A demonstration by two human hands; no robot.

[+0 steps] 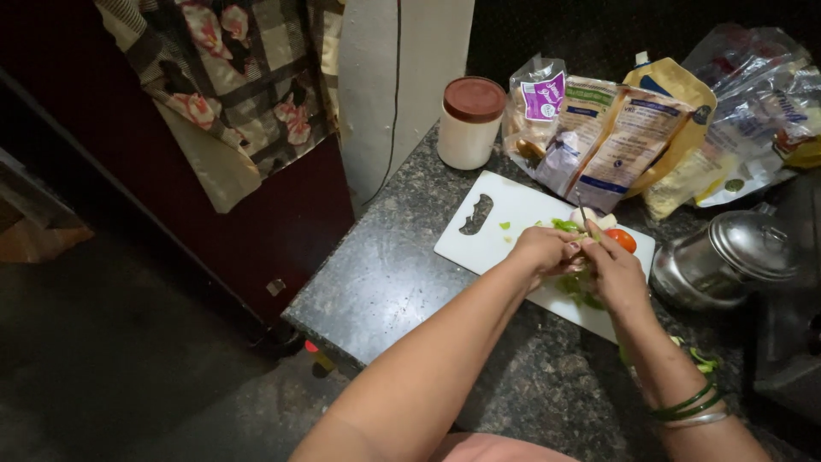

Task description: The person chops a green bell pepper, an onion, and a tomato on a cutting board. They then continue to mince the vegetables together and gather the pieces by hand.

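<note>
A white cutting board (pixel 500 224) lies on a dark speckled stone counter (pixel 385 282). Both hands meet over its right half. My left hand (pixel 543 251) is closed around a small pale vegetable piece, mostly hidden by the fingers. My right hand (pixel 614 272) grips a knife (pixel 582 214) whose thin blade points up and away from me, next to the left fingers. Green vegetable pieces (pixel 564 225) and a red tomato (pixel 623 239) lie on the board just beyond the hands. More green bits (pixel 580 289) sit under my right hand. Green bangles ring my right wrist.
A white jar with a brown lid (pixel 469 121) stands behind the board. Several plastic food packets (pixel 599 137) lean against the back wall. A steel pot with a lid (pixel 727 257) sits to the right. The counter edge drops to a dark floor on the left.
</note>
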